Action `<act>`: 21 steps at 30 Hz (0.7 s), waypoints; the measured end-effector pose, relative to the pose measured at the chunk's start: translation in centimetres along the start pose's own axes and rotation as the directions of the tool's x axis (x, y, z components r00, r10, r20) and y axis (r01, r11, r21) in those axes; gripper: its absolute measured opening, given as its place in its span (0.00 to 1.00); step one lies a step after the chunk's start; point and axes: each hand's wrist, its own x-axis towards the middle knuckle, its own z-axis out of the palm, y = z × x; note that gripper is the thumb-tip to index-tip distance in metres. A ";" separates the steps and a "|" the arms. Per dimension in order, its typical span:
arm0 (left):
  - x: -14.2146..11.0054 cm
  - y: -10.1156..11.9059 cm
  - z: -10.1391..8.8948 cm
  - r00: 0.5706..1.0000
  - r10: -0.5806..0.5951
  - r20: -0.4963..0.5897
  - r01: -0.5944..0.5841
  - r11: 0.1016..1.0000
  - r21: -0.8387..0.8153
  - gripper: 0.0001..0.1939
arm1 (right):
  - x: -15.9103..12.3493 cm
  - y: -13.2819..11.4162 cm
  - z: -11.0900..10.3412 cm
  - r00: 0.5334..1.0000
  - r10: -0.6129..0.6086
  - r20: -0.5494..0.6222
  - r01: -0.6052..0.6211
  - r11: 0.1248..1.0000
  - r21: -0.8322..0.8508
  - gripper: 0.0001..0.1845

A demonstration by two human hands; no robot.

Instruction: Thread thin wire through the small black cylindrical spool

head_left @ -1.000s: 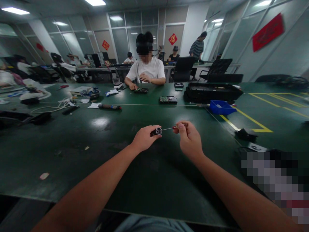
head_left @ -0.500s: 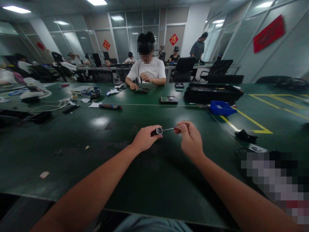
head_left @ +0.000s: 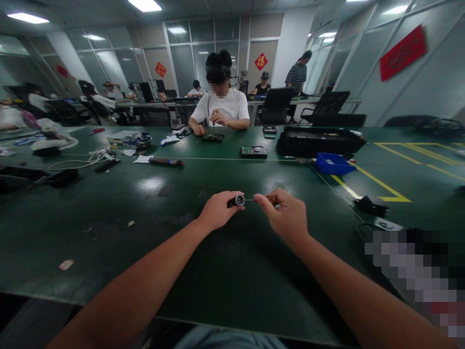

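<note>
My left hand [head_left: 217,210] is closed around a small dark cylinder [head_left: 239,200] with a silvery round end that faces me; its kind I cannot make out. My right hand [head_left: 287,212] grips a screwdriver [head_left: 271,199] by its brownish handle, the thumb stretched along it toward the shaft. The thin metal shaft points left and meets the right side of the cylinder's round end. Whether the tip sits inside it or only touches it, I cannot tell. Both hands are held above the green table [head_left: 232,271].
Across the table a person [head_left: 227,104] in white handles a hard drive [head_left: 213,137]. Another hard drive [head_left: 253,152] lies nearer, with a black tray [head_left: 321,140] and a blue bin [head_left: 334,164] to its right. An electric screwdriver [head_left: 166,161] and cables [head_left: 78,162] lie at left.
My right hand has shifted its fingers on the screwdriver, the thumb now stretched forward toward the shaft, and less of the shaft shows. The left hand keeps its hold on the cylinder.
</note>
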 end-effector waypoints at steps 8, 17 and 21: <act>0.1 -0.1 -0.1 1.000 -0.018 -0.015 0.018 1.000 0.004 0.20 | -0.1 -0.4 -0.2 0.985 -0.113 0.131 0.100 0.990 0.098 0.11; 0.2 -0.2 -0.2 0.999 -0.015 -0.037 0.015 1.000 0.005 0.20 | 0.2 1.4 1.7 0.961 0.252 0.116 -0.271 0.770 0.578 0.14; 0.3 -0.2 -0.4 0.996 0.085 -0.005 -0.085 0.996 0.001 0.19 | 0.7 2.9 2.6 0.875 0.446 0.189 -0.421 0.508 0.751 0.16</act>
